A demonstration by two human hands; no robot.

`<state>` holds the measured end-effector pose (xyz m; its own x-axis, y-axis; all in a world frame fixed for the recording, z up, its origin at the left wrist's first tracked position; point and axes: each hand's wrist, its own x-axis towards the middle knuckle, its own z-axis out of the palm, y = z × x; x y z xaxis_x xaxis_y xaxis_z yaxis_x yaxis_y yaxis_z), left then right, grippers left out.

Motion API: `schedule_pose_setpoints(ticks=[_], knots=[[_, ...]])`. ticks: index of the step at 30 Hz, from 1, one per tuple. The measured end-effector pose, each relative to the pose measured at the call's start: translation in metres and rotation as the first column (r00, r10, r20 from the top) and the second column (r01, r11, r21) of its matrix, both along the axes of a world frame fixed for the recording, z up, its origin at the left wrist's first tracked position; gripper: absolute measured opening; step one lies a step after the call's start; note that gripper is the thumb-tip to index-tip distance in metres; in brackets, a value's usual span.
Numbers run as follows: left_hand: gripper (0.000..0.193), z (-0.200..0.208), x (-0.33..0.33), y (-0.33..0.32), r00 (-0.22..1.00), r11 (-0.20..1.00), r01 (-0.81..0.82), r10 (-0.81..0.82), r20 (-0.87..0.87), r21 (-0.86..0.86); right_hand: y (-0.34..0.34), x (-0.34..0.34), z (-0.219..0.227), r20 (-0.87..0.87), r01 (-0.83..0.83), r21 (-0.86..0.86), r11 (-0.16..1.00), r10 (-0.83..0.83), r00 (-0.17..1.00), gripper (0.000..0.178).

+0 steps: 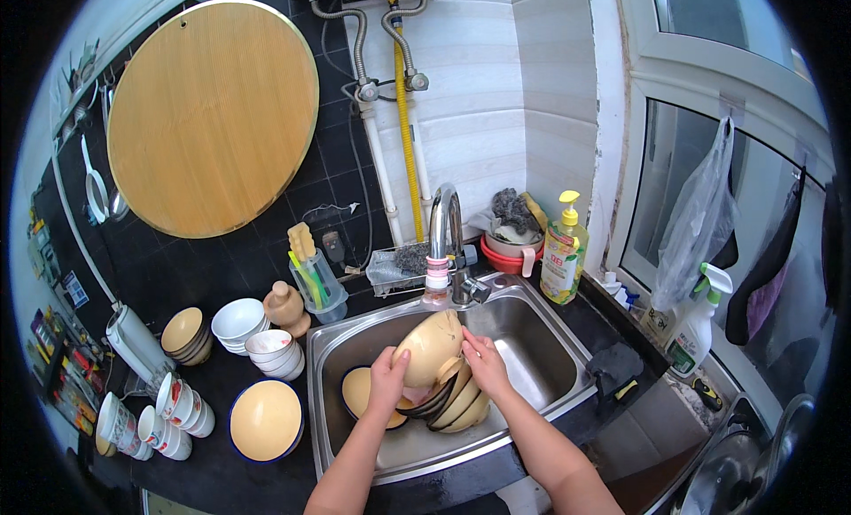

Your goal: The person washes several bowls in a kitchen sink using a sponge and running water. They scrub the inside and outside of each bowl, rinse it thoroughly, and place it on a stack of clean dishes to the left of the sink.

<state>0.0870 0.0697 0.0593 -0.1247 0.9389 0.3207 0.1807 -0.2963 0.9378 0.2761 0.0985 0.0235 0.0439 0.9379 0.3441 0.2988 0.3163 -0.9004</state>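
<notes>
A cream-yellow bowl (428, 351) is tipped on its side over the sink, its outer wall and foot ring showing. My left hand (387, 379) grips its left side, thumb on the outer wall. At its right edge my right hand (486, 362) is closed on it, some fingers hidden behind. Just below, several similar bowls (465, 409) lie nested and tilted in the steel sink (523, 338). Another yellow bowl (356, 391) with a dark rim rests at the sink's left, partly behind my left hand. The chrome faucet (443, 218) stands behind the held bowl; no running water is visible.
Left of the sink are a large yellow bowl (266, 420), white bowls (239, 322), stacked cups (164, 431) and a utensil holder (321, 289). A yellow-capped pump bottle (564, 253) and a red basin (507, 259) stand behind. A spray bottle (696, 329) is at right.
</notes>
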Motion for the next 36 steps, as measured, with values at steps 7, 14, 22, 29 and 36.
schedule_pose_setpoints(ticks=[7, 14, 22, 29, 36], knots=[[0.024, 0.015, -0.004, 0.021, 0.935, 0.978, 0.124, -0.058, 0.350, -0.169, 0.038, 0.003, -0.051, -0.351, -0.105, -0.056, 0.993, 0.079, 0.933, 0.044], [0.024, 0.029, 0.012, 0.020, 0.957, 0.958, 0.217, -0.171, 0.234, -0.188, 0.039, 0.008, -0.055, -0.560, -0.177, -0.221, 0.959, 0.023, 0.828, 0.046], [0.026, 0.033, 0.030, 0.033, 0.942, 0.942, 0.309, -0.284, 0.180, -0.130, 0.030, 0.014, -0.040, -0.719, -0.211, -0.348, 0.913, -0.115, 0.685, 0.043], [0.025, 0.025, 0.013, 0.027, 0.953, 0.973, 0.200, -0.167, 0.254, -0.111, 0.023, 0.011, -0.031, -0.628, -0.209, -0.313, 0.927, -0.037, 0.778, 0.047], [0.025, -0.006, -0.015, 0.036, 0.803, 0.973, 0.229, -0.185, 0.566, -0.006, 0.022, 0.006, -0.030, -0.607, -0.287, -0.285, 0.915, 0.060, 0.793, 0.057]])
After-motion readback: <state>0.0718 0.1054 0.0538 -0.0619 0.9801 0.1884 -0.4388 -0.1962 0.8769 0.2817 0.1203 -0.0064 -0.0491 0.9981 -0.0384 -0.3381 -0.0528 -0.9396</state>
